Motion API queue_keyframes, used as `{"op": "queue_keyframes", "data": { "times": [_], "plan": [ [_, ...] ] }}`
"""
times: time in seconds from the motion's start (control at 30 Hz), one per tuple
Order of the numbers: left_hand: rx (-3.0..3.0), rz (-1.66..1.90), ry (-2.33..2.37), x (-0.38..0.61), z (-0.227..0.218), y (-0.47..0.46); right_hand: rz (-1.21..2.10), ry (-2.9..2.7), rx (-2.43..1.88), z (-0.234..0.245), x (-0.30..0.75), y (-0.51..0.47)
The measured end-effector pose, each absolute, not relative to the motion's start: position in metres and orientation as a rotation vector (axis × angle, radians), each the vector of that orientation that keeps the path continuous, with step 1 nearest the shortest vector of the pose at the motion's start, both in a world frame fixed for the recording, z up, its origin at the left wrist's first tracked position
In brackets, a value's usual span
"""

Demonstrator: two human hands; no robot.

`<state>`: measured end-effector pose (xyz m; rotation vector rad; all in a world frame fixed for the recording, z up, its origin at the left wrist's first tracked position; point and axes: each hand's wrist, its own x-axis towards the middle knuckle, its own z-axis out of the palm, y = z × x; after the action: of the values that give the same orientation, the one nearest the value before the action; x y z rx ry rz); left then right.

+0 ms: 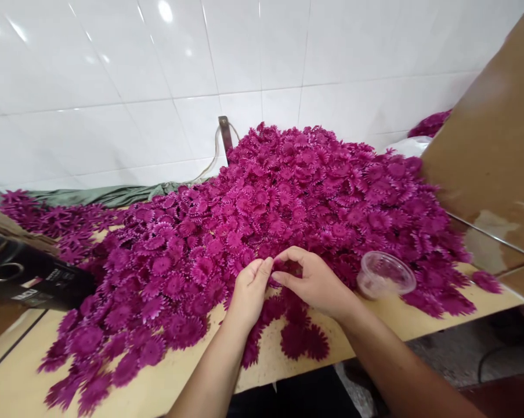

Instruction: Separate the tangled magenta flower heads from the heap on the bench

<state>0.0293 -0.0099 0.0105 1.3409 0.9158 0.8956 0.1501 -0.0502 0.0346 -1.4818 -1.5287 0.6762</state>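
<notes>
My left hand [249, 290] and my right hand [310, 280] meet at their fingertips over the front of a large heap of magenta artificial flower heads [288, 191]. The left thumb is pressed against its bent fingers in a pinch. On the right, thumb and forefinger curve toward each other, their tips close to the left thumb. Whatever sits between the fingers is too small or hidden to make out. Below the hands, a few loose flower heads [303, 337] lie on the pale tabletop [268, 367]. Right of my right hand stands a clear plastic cup [386, 276] with little visible inside.
A brown cardboard panel [488, 139] leans at the right. At the left lies a black box [35, 281], with flat star-shaped magenta pieces [74, 223] behind it. Green cloth [109, 196] runs along the white tiled wall [157, 69]. A metal bracket [225, 136] stands behind the heap.
</notes>
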Motion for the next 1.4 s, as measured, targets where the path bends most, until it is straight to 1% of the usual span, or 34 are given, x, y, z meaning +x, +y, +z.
{"op": "queue_keyframes", "data": {
  "times": [0.27, 0.47, 0.67, 0.73, 0.87, 0.93, 1.07, 1.13, 1.23, 1.4],
  "plan": [
    [1.545, 0.903, 0.967, 0.027, 0.016, -0.014, 0.447, -1.299, -1.531, 0.027, 0.150, -0.024],
    [1.407, 0.867, 0.904, 0.020, 0.017, -0.020, 0.268, -0.994, -1.515, 0.037, 0.179, 0.011],
    [1.286, 0.946, 0.977, 0.021, 0.019, -0.011, 0.017, -1.238, -1.629, 0.040, 0.188, 0.009],
    [1.310, 0.961, 1.006, 0.022, 0.018, -0.009, 0.040, -1.366, -1.573, 0.042, 0.176, -0.008],
    [1.273, 0.987, 1.048, 0.025, 0.013, -0.007, 0.383, -1.649, -1.505, 0.044, 0.147, -0.042],
    [1.241, 0.955, 1.060, 0.025, 0.011, -0.006, 0.482, -1.677, -1.528, 0.042, 0.139, -0.049],
    [1.271, 0.942, 1.064, 0.024, 0.009, -0.006, 0.579, -1.659, -1.534, 0.036, 0.139, -0.045],
    [1.300, 0.962, 1.043, 0.024, 0.009, -0.007, 0.543, -1.670, -1.585, 0.033, 0.140, -0.042],
    [1.386, 0.960, 1.008, 0.023, 0.010, -0.011, 0.396, -1.639, -1.676, 0.031, 0.139, -0.040],
    [1.433, 0.949, 1.001, 0.022, 0.014, -0.021, 0.250, -1.503, -1.674, 0.033, 0.146, -0.025]
  ]
}}
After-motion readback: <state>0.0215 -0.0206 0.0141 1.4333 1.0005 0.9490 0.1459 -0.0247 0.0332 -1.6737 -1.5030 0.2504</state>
